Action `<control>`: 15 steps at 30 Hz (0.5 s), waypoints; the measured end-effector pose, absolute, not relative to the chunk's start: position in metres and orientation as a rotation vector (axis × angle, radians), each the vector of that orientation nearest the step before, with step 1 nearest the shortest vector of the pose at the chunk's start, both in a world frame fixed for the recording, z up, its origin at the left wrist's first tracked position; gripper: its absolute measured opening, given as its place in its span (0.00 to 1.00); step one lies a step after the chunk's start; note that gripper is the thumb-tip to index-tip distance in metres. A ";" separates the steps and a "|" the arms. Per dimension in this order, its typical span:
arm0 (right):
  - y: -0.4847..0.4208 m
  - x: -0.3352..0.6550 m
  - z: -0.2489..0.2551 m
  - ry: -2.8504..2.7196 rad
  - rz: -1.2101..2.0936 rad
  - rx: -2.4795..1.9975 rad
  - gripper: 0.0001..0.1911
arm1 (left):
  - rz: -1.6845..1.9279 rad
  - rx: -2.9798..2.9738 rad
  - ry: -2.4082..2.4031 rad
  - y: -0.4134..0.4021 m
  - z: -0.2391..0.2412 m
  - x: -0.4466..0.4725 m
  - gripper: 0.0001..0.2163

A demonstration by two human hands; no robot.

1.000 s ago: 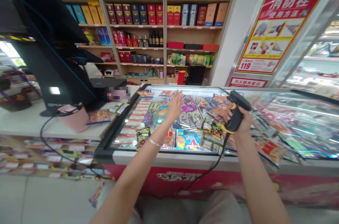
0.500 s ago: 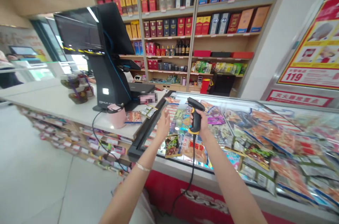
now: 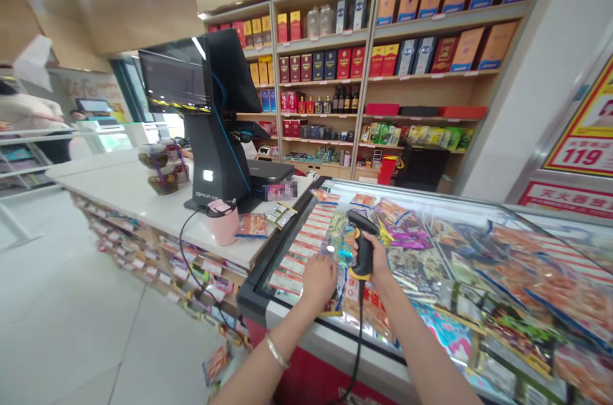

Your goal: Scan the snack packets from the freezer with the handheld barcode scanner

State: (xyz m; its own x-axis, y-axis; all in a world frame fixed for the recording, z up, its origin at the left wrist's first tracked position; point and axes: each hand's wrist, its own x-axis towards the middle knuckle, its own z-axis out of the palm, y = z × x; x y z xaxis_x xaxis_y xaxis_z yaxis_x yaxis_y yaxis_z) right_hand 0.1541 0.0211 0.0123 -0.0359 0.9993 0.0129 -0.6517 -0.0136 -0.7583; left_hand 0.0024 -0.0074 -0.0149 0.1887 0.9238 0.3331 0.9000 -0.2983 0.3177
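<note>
My right hand is wrapped round the handle of a black and yellow barcode scanner, which I hold over the glass-topped case. Its black cable hangs down over the case's front edge. To the left of the scanner, my left hand is low over the glass with its fingers curled in. Whatever they may grip is hidden. Near that hand lie a brown snack packet, mostly covered, and an orange and white snack packet. Purple packets lie beyond the scanner.
A black checkout screen stands on the white counter to the left. Beside it are a pink container and stacked clear tubs. Snack bags cover the case's right side. Shelves of boxed bottles stand behind.
My left hand has gone from stretched fingers to curled ones and moved right and down, over the packets by the scanner. The scanner stays in my right hand. The view has shifted.
</note>
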 end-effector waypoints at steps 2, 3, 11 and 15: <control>0.021 0.155 0.012 -0.668 1.501 -0.657 0.14 | 0.785 2.301 1.775 -0.006 -0.017 0.001 0.18; 0.020 0.156 0.013 -0.660 1.506 -0.657 0.14 | 0.877 2.196 1.717 -0.003 -0.018 0.000 0.16; 0.018 0.157 0.019 -0.651 1.466 -0.639 0.15 | 1.452 1.449 1.192 0.081 0.018 -0.013 0.19; 0.017 0.157 0.023 -0.680 1.473 -0.599 0.15 | 1.567 1.333 0.969 0.125 0.042 0.004 0.21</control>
State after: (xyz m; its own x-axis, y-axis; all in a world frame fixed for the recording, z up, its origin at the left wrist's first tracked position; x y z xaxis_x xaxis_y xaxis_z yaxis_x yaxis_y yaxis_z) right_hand 0.1574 0.0167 0.0229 -0.0193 0.9987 0.0462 -0.6833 0.0205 -0.7299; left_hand 0.0035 0.1245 0.0421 -0.0811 0.9367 0.3405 -0.1140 -0.3481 0.9305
